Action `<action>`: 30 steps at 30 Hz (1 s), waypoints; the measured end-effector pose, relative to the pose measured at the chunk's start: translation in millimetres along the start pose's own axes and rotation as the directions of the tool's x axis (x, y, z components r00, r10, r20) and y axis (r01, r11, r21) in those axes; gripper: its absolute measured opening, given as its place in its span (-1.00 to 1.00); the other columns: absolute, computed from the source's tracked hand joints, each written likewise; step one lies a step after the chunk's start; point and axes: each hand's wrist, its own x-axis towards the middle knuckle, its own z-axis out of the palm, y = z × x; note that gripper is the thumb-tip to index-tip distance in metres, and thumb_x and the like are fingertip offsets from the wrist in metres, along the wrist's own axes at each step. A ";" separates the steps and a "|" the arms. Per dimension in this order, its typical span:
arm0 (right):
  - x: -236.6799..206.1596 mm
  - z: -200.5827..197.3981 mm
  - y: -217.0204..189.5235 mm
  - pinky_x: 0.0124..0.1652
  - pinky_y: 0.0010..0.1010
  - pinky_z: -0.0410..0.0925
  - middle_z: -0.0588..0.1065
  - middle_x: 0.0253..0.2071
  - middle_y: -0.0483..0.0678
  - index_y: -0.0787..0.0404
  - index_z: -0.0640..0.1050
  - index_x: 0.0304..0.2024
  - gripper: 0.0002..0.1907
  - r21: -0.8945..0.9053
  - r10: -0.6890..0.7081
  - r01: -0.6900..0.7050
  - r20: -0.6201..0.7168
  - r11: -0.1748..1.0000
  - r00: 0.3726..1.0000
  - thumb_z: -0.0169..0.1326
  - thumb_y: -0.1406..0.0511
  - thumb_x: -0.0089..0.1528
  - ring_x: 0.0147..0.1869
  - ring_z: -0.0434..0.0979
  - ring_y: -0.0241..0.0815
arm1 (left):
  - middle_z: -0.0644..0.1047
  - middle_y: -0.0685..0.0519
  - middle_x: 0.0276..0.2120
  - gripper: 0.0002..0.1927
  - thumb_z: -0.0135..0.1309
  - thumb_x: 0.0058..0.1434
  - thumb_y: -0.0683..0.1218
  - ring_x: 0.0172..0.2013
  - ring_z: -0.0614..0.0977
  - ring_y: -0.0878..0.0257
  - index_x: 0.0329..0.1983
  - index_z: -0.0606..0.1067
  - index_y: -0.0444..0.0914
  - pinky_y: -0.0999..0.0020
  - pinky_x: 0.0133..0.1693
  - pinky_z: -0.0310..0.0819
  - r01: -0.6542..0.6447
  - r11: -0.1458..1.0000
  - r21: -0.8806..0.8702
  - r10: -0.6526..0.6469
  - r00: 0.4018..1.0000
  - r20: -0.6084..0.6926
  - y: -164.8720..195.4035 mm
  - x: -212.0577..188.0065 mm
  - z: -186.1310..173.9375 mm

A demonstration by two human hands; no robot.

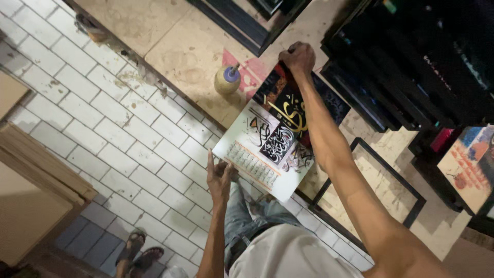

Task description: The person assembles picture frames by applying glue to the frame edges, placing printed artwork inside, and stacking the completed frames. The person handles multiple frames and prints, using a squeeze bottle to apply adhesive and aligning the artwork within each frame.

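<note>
calendar sheet showing white with black calligraphy panel; beside it, bottle showing tan with purple cap
</note>
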 end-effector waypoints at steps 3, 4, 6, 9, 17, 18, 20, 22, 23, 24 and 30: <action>7.8 2.5 -2.2 -0.11 -0.11 0.49 0.61 -0.27 0.13 0.19 0.67 -0.40 -0.62 0.008 0.126 -0.127 0.062 0.992 0.990 0.38 0.08 -0.12 -0.15 0.61 0.14 | 0.62 -0.01 -0.20 -0.14 0.11 0.29 -0.32 -0.24 0.64 0.27 0.58 0.00 -0.20 0.35 -0.18 0.64 -0.051 0.993 0.108 0.055 0.998 -0.033 -3.8 -0.7 2.8; 9.9 3.5 -3.1 -0.14 -0.11 0.49 0.61 -0.28 0.12 0.19 0.66 -0.43 -0.62 0.004 0.142 -0.143 0.042 0.990 0.989 0.39 0.09 -0.16 -0.16 0.61 0.14 | 0.61 -0.02 -0.19 -0.14 0.10 0.29 -0.33 -0.23 0.64 0.26 0.59 -0.01 -0.19 0.33 -0.18 0.66 -0.044 0.999 0.013 0.044 0.999 -0.026 -4.5 -0.8 3.7; 12.5 5.3 -3.8 -0.15 -0.11 0.49 0.62 -0.29 0.11 0.19 0.65 -0.46 -0.61 -0.005 0.211 -0.212 0.086 0.977 0.974 0.39 0.09 -0.20 -0.17 0.62 0.13 | 0.58 -0.04 -0.18 -0.14 0.06 0.30 -0.34 -0.22 0.65 0.25 0.59 -0.02 -0.18 0.28 -0.17 0.70 -0.014 0.986 -0.169 0.012 1.000 -0.010 -5.2 -1.0 4.5; 15.7 5.0 -2.1 -0.12 -0.10 0.49 0.62 -0.29 0.12 0.19 0.65 -0.46 -0.61 -0.030 0.230 -0.228 0.145 0.973 0.962 0.41 0.09 -0.19 -0.15 0.63 0.14 | 0.57 -0.08 -0.10 -0.15 0.05 0.32 -0.36 -0.18 0.63 0.23 0.61 -0.02 -0.18 0.27 -0.15 0.70 -0.033 0.991 -0.128 0.034 0.999 -0.001 -4.5 -1.2 4.0; 17.4 5.2 2.5 -0.10 -0.09 0.47 0.60 -0.27 0.13 0.17 0.66 -0.43 -0.60 -0.015 0.181 -0.181 0.188 0.983 0.965 0.42 0.08 -0.20 -0.13 0.61 0.17 | 0.59 -0.10 -0.07 -0.14 0.07 0.29 -0.35 -0.18 0.66 0.21 0.59 0.01 -0.15 0.27 -0.19 0.70 0.010 0.993 -0.116 -0.014 0.999 -0.033 -6.6 -6.1 1.4; 16.6 6.3 2.2 -0.13 -0.06 0.47 0.60 -0.28 0.14 0.18 0.65 -0.43 -0.61 -0.008 0.140 -0.141 0.136 0.990 0.981 0.42 0.09 -0.18 -0.15 0.61 0.20 | 0.59 -0.10 -0.08 -0.14 0.08 0.29 -0.35 -0.19 0.66 0.20 0.59 0.01 -0.14 0.26 -0.20 0.71 0.003 0.992 -0.126 -0.007 0.999 -0.033 -7.7 -7.0 0.8; 16.0 7.1 1.3 -0.18 -0.02 0.47 0.60 -0.28 0.16 0.20 0.65 -0.41 -0.62 0.003 0.056 -0.056 0.028 0.998 0.998 0.42 0.11 -0.14 -0.17 0.60 0.24 | 0.59 -0.09 -0.09 -0.14 0.09 0.29 -0.34 -0.19 0.66 0.21 0.59 0.03 -0.13 0.25 -0.20 0.72 0.032 0.992 -0.120 -0.038 0.998 -0.041 -9.7 -8.1 -0.7; 16.6 4.9 0.2 -0.21 0.01 0.44 0.59 -0.31 0.18 0.24 0.62 -0.41 -0.60 -0.013 0.015 -0.015 -0.004 1.000 1.000 0.41 0.11 -0.12 -0.19 0.59 0.24 | 0.59 -0.08 -0.10 -0.14 0.10 0.28 -0.33 -0.19 0.68 0.21 0.57 0.03 -0.11 0.25 -0.20 0.71 0.054 0.994 -0.095 -0.058 0.997 -0.045 -11.2 -8.1 -1.3; 16.8 3.2 -0.4 -0.23 0.03 0.43 0.59 -0.32 0.19 0.27 0.61 -0.41 -0.59 -0.021 -0.008 0.007 -0.019 1.000 1.000 0.41 0.11 -0.11 -0.20 0.59 0.24 | 0.60 -0.07 -0.10 -0.14 0.10 0.27 -0.32 -0.19 0.69 0.20 0.56 0.02 -0.10 0.25 -0.20 0.70 0.061 0.996 -0.070 -0.065 0.997 -0.046 -11.4 -7.6 -1.3; 18.9 -0.2 -1.2 -0.21 0.01 0.45 0.59 -0.29 0.18 0.25 0.61 -0.37 -0.60 -0.029 0.034 -0.033 0.023 0.999 0.999 0.38 0.09 -0.07 -0.18 0.60 0.22 | 0.60 -0.07 -0.11 -0.14 0.10 0.26 -0.32 -0.19 0.70 0.20 0.56 0.02 -0.09 0.25 -0.20 0.68 0.070 0.996 -0.046 -0.072 0.996 -0.045 -11.3 -7.2 -0.8; 23.3 -30.5 0.9 -0.21 0.04 0.45 0.62 -0.27 0.16 0.21 0.64 -0.34 -0.58 0.040 -0.023 0.020 0.075 0.999 0.997 0.36 0.02 0.01 -0.17 0.61 0.22 | 0.58 -0.04 -0.13 -0.11 0.11 0.27 -0.27 -0.24 0.64 0.26 0.57 -0.06 -0.14 0.37 -0.28 0.67 0.034 0.979 -0.203 -0.038 0.999 -0.016 -6.1 -7.6 -1.2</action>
